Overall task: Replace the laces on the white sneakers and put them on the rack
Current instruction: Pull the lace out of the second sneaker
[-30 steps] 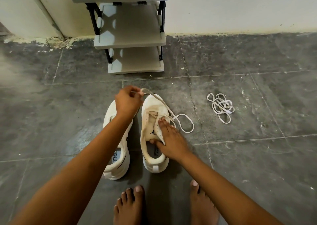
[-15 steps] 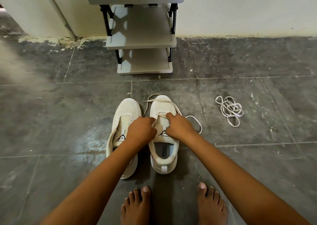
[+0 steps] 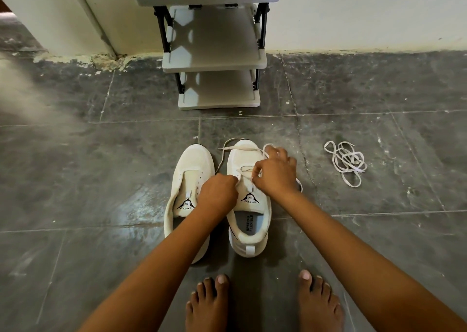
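Lacing step, right shoe (image 3: 249, 200): left hand (image 3: 217, 192) and right hand (image 3: 276, 173) both pinch the lace (image 3: 246, 168) over the eyelets. Next probably thread the next eyelet, needs a fine grip. Unlaced shoe (image 3: 188, 180) touches the left hand's outer side; spare lace (image 3: 347, 162) right of the hands; rack (image 3: 214, 61) ahead, bare floor (image 3: 101, 180) around.

A single head-worn wide-angle view looks forward and steeply down at the dark tiled floor (image 3: 101, 180). Taking the shoe rack (image 3: 214, 61) as landmark: it stands at the top centre against the wall, farthest from the lens and cut off above. The bare feet (image 3: 207, 304) lie at the bottom edge, nearest the camera, straight below the rack. Straight lines bow near the edges.
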Tool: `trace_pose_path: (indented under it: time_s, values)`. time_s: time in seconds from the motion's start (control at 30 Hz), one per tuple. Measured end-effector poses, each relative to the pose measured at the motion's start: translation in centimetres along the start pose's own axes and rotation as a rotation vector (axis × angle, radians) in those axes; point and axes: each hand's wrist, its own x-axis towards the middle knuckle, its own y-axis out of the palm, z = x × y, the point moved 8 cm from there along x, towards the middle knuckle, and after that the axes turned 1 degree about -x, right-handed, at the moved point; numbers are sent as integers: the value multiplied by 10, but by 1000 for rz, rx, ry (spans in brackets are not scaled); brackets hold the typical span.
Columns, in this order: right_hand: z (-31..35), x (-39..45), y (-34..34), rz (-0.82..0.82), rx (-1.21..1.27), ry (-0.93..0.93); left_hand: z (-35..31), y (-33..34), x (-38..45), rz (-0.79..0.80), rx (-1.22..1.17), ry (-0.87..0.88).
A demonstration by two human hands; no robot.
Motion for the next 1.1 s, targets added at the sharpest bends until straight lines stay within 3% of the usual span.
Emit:
trace_pose_path:
  time_s: [0.07,0.27,0.47,0.63,0.73,0.77,0.9,1.03,1.1]
  values:
    - [10,2,-11,-78,-107,-53,-1,0,0,-6,1,10]
    - [28,5,0,88,-206,-155,-6,-1,0,-16,43,31]
    - [32,7,-6,40,-214,-203,-6,-2,-1,-10,36,30]
    - [15,20,7,226,675,-33,-12,-1,1,-2,84,56]
    - [2,15,12,227,847,21,-14,0,2,10,124,66]
    - [-1,15,12,229,755,-4,-13,1,3,12,123,60]
    - [2,10,7,249,-28,-216,-12,1,2,19,123,59]
    - [25,12,-8,117,-290,-304,-12,0,0,22,107,60]
    - [27,16,-9,107,-228,-296,-12,-1,-2,25,109,55]
